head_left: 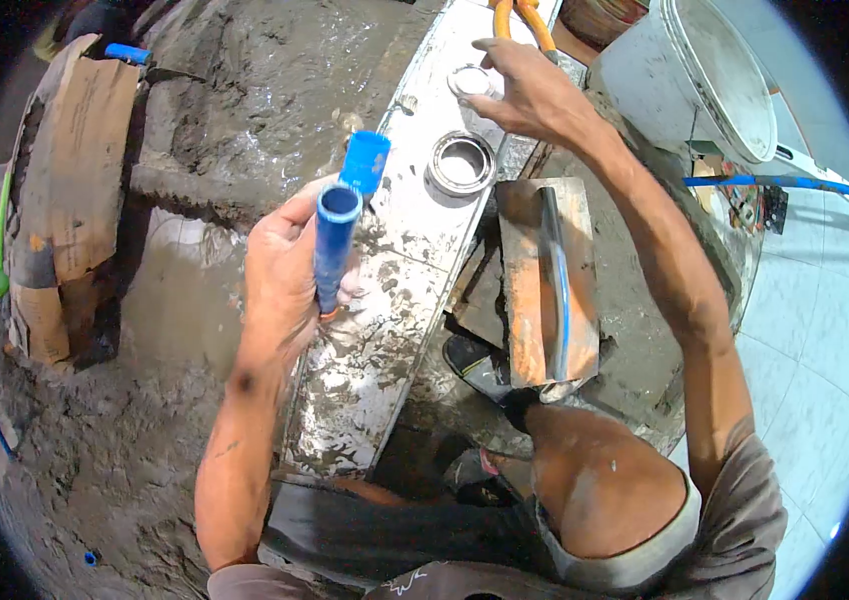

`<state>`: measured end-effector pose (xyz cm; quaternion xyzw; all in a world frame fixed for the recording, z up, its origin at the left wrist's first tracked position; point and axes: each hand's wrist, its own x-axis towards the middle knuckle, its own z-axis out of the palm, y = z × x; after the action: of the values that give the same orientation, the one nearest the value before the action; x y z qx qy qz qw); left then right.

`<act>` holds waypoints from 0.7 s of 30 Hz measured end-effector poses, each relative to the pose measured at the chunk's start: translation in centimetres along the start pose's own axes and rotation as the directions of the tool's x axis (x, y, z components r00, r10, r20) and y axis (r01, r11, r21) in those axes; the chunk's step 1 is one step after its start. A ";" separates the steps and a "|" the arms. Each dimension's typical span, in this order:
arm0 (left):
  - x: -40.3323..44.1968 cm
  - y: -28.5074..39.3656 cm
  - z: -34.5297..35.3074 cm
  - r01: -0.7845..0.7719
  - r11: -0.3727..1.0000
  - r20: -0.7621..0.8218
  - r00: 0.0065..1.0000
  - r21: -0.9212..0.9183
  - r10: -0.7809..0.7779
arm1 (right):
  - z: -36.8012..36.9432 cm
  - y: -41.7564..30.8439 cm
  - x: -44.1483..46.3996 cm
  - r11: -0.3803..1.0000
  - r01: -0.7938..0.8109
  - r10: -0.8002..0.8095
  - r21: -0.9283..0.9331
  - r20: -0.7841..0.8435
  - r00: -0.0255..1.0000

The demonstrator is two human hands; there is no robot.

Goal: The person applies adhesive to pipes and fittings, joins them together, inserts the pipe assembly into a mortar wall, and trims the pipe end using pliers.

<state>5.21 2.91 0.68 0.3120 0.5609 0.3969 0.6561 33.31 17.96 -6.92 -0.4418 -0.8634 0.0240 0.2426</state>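
My left hand [280,258] is wrapped around a blue plastic pipe [333,250], its open end facing up towards me. A lighter blue pipe fitting [365,162] sits just beyond that end; whether the two are joined is unclear. My right hand [530,95] reaches over the white board with thumb and fingers apart, beside a small round lid [469,80]. I cannot tell if the fingertips touch the lid. An open round tin [462,163] with pale contents stands below it. Orange-handled pliers [525,22] lie just past my right fingers; their jaws are out of sight.
Wet mortar [275,80] covers the ground on the left, with a torn cardboard piece [80,200] standing in it. A muddy trowel float [550,285] lies near my knee. A white bucket [680,80] and a blue pipe [785,184] are at the right.
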 end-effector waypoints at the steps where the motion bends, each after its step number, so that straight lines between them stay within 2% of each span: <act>1: -0.2 -0.3 -0.4 -0.049 0.997 -0.011 0.999 0.064 0.050 | 0.5 0.5 0.9 0.997 0.026 -0.018 -0.073 0.098 0.995; 3: -1.0 -0.2 -1.0 -0.031 0.995 -0.022 0.999 0.093 0.033 | 1.7 1.2 2.6 0.973 0.095 -0.030 -0.211 0.293 0.956; 6: -1.7 -1.0 -1.7 -0.033 0.997 -0.024 0.999 0.068 0.034 | 3.3 1.6 4.1 0.950 0.106 0.040 -0.294 0.451 0.892; 7: -1.8 -1.4 -2.0 -0.044 0.997 -0.020 0.999 0.058 0.045 | 3.2 1.8 4.4 0.964 0.089 0.042 -0.250 0.475 0.879; 10: -2.1 -1.7 -2.4 -0.046 0.993 -0.010 0.999 0.110 0.048 | 4.0 2.7 4.4 0.966 0.081 0.035 -0.245 0.435 0.900; 11: -2.1 -1.7 -2.5 -0.051 0.993 -0.010 0.999 0.105 0.052 | 3.9 3.1 4.4 0.962 0.135 -0.014 -0.238 0.449 0.893; 14: -2.2 -2.0 -2.9 -0.019 0.997 -0.036 0.999 0.074 0.021 | 2.8 1.7 4.6 0.958 0.072 0.070 -0.279 0.466 0.882; 17: -2.4 -2.0 -3.4 -0.016 0.998 -0.006 1.000 0.067 0.017 | 1.5 2.9 3.6 0.955 0.139 -0.051 -0.261 0.320 0.946; 19: -2.4 -1.9 -3.7 -0.015 0.998 0.022 1.000 0.054 0.014 | -1.6 -0.8 2.6 0.996 -0.049 0.033 0.068 0.224 0.974; 20: -2.4 -2.0 -3.8 -0.017 0.998 0.016 1.000 0.054 0.016 | -3.1 -2.8 1.6 0.962 -0.133 0.089 0.238 0.189 0.978; 21: -2.4 -2.0 -3.8 -0.019 0.998 0.010 1.000 0.054 0.019 | -3.3 -3.7 0.5 0.936 -0.127 0.100 0.330 0.099 0.990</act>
<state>1.68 -0.35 -0.55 0.3367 0.5652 0.3863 0.6465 31.75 15.49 -2.90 -0.4418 -0.8289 0.2021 0.2773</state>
